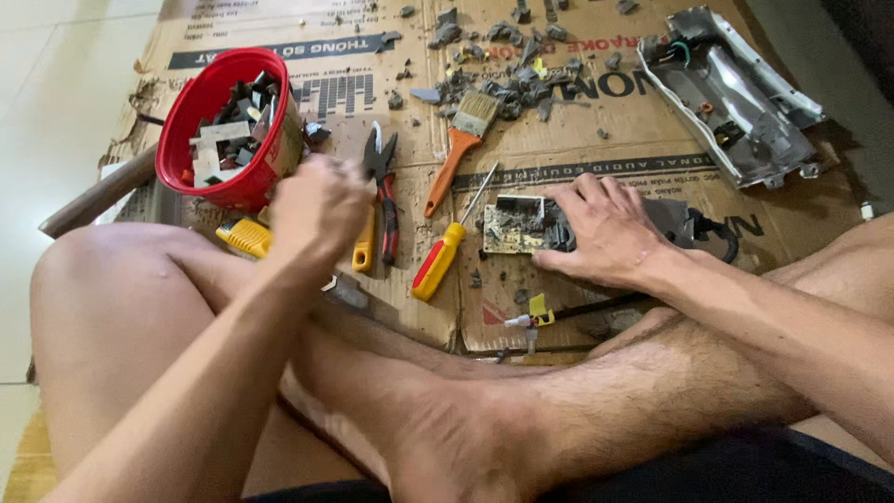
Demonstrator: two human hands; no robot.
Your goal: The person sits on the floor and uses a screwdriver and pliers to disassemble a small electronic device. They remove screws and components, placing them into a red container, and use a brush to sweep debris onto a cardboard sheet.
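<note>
I press my right hand [605, 228], fingers spread flat, on the circuit board [517, 226] lying on the cardboard [652, 112]. My left hand [317, 210] is curled near the red bowl [186, 121]; contents unclear. Advice: hold the board steady.

Flattened cardboard [652, 140] under red bowl [186, 121], paintbrush [461, 140], screwdriver [442, 256], pliers [384, 191], debris [503, 84].

I count one red bucket [216, 130], one paintbrush [458, 142], one pair of pliers [383, 191], one yellow-handled screwdriver [445, 251], one grey metal casing [731, 98] and two hands
</note>
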